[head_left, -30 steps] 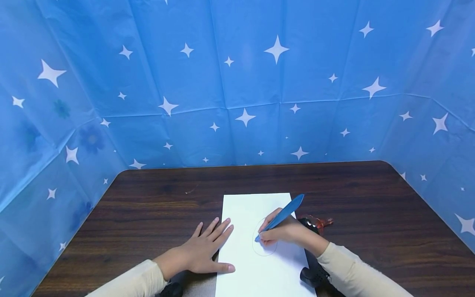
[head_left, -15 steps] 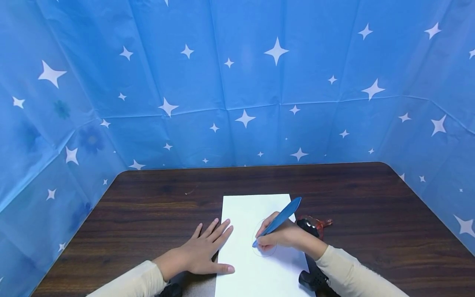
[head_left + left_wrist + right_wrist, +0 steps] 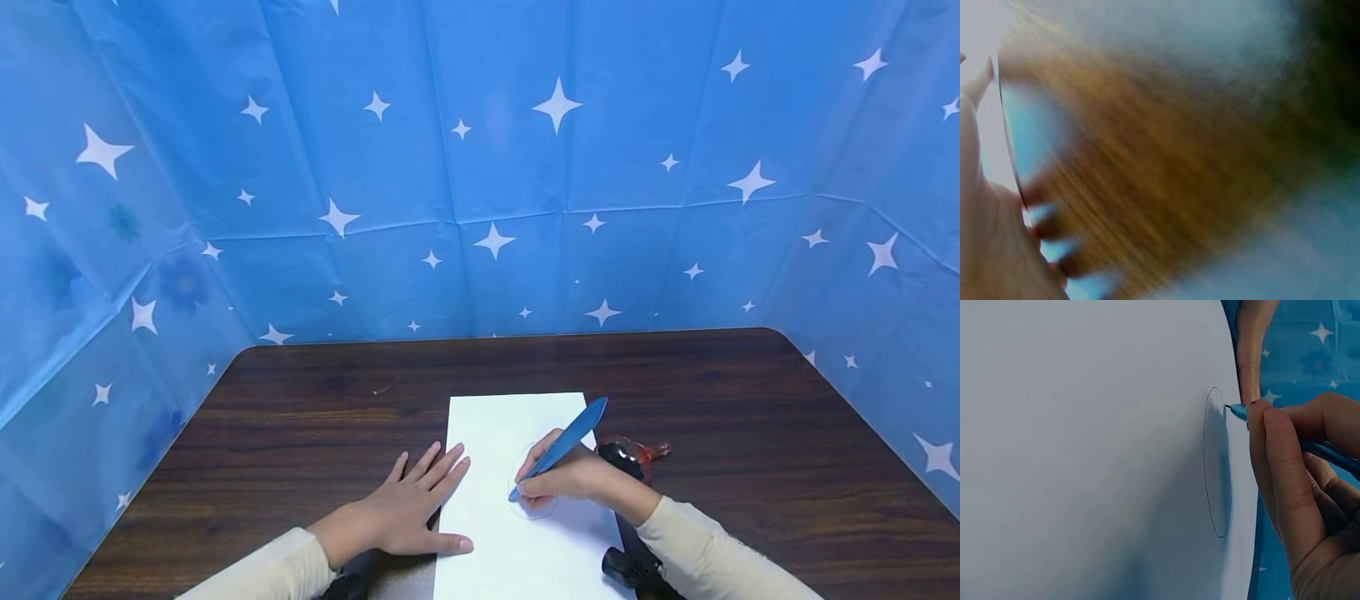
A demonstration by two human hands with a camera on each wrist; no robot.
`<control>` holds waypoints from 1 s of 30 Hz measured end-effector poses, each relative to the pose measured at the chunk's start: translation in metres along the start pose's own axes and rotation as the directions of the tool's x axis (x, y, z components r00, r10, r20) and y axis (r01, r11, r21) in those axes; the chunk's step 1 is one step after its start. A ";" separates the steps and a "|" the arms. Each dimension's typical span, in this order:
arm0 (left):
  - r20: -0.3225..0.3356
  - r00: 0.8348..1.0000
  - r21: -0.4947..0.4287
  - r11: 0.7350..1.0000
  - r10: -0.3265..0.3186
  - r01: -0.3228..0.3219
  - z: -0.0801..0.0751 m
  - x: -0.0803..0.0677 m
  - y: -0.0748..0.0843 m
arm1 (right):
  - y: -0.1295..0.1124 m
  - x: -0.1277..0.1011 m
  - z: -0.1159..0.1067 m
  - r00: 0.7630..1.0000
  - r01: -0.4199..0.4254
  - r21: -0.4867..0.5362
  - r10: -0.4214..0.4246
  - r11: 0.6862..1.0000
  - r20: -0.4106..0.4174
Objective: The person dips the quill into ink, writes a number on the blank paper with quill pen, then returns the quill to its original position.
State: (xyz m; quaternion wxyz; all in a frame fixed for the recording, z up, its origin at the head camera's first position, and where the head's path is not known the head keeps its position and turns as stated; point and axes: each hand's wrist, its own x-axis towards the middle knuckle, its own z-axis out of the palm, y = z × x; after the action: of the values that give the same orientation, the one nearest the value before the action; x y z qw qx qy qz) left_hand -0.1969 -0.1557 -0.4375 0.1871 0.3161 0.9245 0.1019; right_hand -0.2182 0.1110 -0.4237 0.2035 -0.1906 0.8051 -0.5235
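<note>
A white sheet of paper [image 3: 483, 425] lies on the table. My left hand [image 3: 408, 512] rests with fingers spread across its left edge. In my right hand [image 3: 566, 479] I pinch a blue feather-shaped pen [image 3: 573, 433], its tip down at the sheet and its broad end slanting up to the right. A thin drawn oval [image 3: 1205, 450] shows on the paper in the right wrist view, with the pen tip at its outline. Part of that outline is covered by my right hand in the head view. The left wrist view catches my left palm [image 3: 997, 244] beside the paper's edge.
Behind my right wrist lies a translucent orange-red object [image 3: 656, 452] with a dark, shiny part beside it. A black wrist device [image 3: 626, 568] sits under my right forearm. Beyond the dark wooden table [image 3: 315, 392] hangs a blue star-patterned cloth [image 3: 420, 167].
My right hand and the pen have shifted slightly left and down along the drawn outline, mostly in the first half second. The left hand stays in place on the paper.
</note>
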 end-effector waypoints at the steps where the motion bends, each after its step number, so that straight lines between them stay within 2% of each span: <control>1: 0.000 1.000 -0.002 1.000 0.000 0.000 0.000 0.000 0.000 | 0.000 0.000 0.000 1.000 -0.004 0.004 0.004 1.000 0.000; 9: 0.010 1.000 -0.001 1.000 -0.011 0.011 0.000 0.000 0.000 | 0.001 0.000 -0.005 0.999 0.011 0.104 -0.008 0.995 -0.032; 15: 0.000 1.000 0.006 1.000 -0.014 0.014 -0.002 -0.001 0.001 | -0.001 0.001 -0.017 0.994 0.019 0.160 -0.002 0.987 -0.106; 21: -0.002 1.000 0.007 1.000 -0.011 0.011 0.000 0.000 0.000 | -0.005 0.001 -0.036 0.975 -0.037 0.176 0.075 0.984 -0.210; 26: -0.005 1.000 0.008 1.000 -0.002 0.002 0.002 0.000 -0.001 | -0.005 -0.004 -0.056 0.967 -0.053 0.250 0.112 0.967 -0.229; 30: -0.001 1.000 0.008 1.000 0.000 0.000 0.001 0.000 -0.001 | -0.001 -0.011 -0.071 0.957 -0.063 0.230 0.125 0.971 -0.262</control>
State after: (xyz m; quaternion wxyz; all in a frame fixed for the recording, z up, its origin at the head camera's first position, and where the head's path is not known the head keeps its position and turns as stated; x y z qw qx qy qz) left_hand -0.1973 -0.1564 -0.4390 0.1854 0.3169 0.9249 0.0984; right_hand -0.2460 0.1710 -0.3947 0.1344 -0.0538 0.7710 -0.6201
